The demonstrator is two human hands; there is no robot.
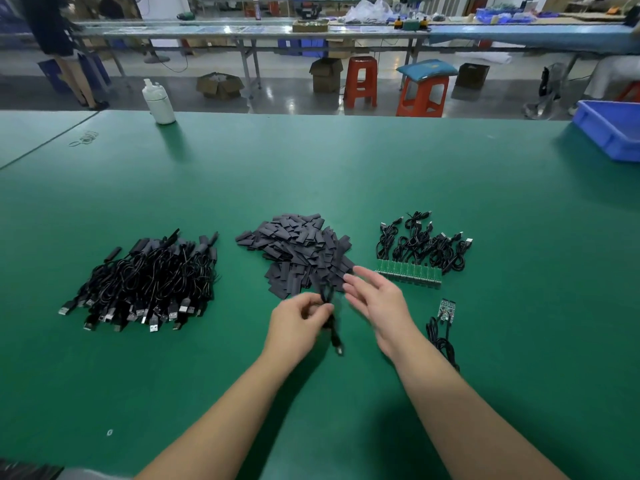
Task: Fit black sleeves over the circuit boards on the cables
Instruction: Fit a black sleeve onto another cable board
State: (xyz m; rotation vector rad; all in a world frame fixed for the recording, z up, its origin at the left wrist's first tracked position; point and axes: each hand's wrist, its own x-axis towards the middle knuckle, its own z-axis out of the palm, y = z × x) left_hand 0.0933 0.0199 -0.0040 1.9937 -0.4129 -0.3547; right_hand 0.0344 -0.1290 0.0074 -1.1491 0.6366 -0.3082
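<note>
Left hand (299, 315) pinches a black cable (329, 306) between thumb and curled fingers, just in front of the near edge of the sleeve pile. The cable hangs through the grip; its plug end (338, 348) trails toward the near edge of the desk. Motion blur hides whether a sleeve already sits on this cable's board.

Right hand (375, 296) is released: fingers spread and relaxed, gripping nothing, fingertips just beside the held cable and touching or nearly touching the near fringe of the loose black sleeves (301, 251).

Layout on the green desk (346, 161), mid-width:
- Sleeves heaped at centre, directly beyond both hands.
- Sleeved cables (145, 282) piled toward the left edge, plugs pointing at the near edge. Likely the finished stack.
- Bare cables (422, 244) toward the right edge, their green circuit boards (408, 273) lined in a row facing the near edge.
- One single cable with an exposed board (446, 310) lies alone, just right of the right wrist, long axis running near-to-far, board at the far end.

Key relation: the sleeve pile lies straight ahead of the free right hand, which is the nearer hand to it. The held cable runs roughly near-to-far, so a sleeve would probably be drawn on along that axis from the far end.

Far side of the desk: white bottle (158, 102) left, blue bin (609, 129) at the right edge.
</note>
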